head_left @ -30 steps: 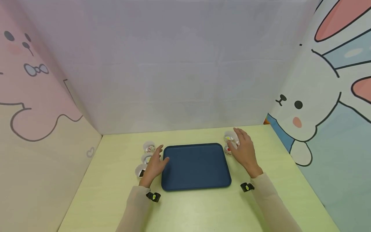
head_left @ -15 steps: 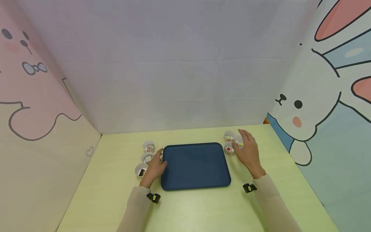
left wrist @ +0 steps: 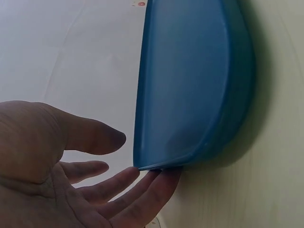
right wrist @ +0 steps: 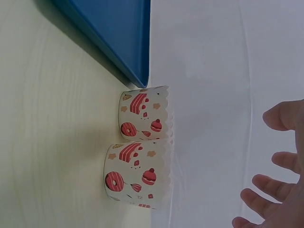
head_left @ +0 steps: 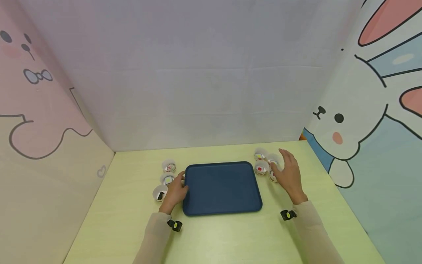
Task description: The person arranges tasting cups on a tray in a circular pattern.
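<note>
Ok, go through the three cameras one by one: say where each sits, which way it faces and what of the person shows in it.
Head: worn on the head, facing forward and down at the flat dark blue plastic tray on the pale green table; both sleeves, left hand and right hand show.
Left wrist: at the left hand, facing along the open palm to the tray's edge.
Right wrist: at the right hand, facing two white paper cups printed with red cakes; only fingertips show.
Shared: all three views show the tray.

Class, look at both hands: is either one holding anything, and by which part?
Nothing is held. The left hand has straight fingers touching the blue tray at its left rim; the right hand hovers open by the paper cups.
</note>
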The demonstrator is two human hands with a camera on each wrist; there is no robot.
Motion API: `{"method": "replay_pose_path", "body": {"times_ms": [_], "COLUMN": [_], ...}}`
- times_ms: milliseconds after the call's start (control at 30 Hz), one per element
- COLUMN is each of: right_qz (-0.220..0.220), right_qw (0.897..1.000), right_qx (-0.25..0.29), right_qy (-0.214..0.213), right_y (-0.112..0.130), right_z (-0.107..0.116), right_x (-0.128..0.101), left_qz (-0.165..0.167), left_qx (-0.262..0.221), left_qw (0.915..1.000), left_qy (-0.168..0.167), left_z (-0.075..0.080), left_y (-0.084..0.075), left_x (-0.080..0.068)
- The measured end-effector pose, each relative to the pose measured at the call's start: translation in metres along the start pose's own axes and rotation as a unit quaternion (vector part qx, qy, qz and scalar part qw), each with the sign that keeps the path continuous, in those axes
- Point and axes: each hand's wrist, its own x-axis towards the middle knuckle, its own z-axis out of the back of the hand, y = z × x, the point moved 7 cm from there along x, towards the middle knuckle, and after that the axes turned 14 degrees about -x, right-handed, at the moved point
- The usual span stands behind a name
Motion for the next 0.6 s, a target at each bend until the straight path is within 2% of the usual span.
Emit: {"method": "replay_pose_path", "body": {"times_ms": [200, 333, 600], "right_qz": [-0.015, -0.046, -0.129], "right_qw": [1.0, 0.997, 0.982], "right_qx": [0.018, 0.041, 0.081], "right_qy": [0.016, 0.043, 0.108], "right_y": [-0.008, -0.016, -0.039], "right_z": [-0.004, -0.009, -0.024], "right_x": [-0.004, -0.008, -0.017], "left_qz": [-0.005, -0.006, 0.002], "left_qx": [0.018, 0.032, 0.061], "left_qw": [0.9998, 0.9994, 0.9981], "left_qy": [-0.009, -0.01, -0.011], "left_z": [0.002, 0.002, 0.002], "left_y": [0.005, 0.008, 0.011], "left_x": [0.002, 0.003, 0.003]}}
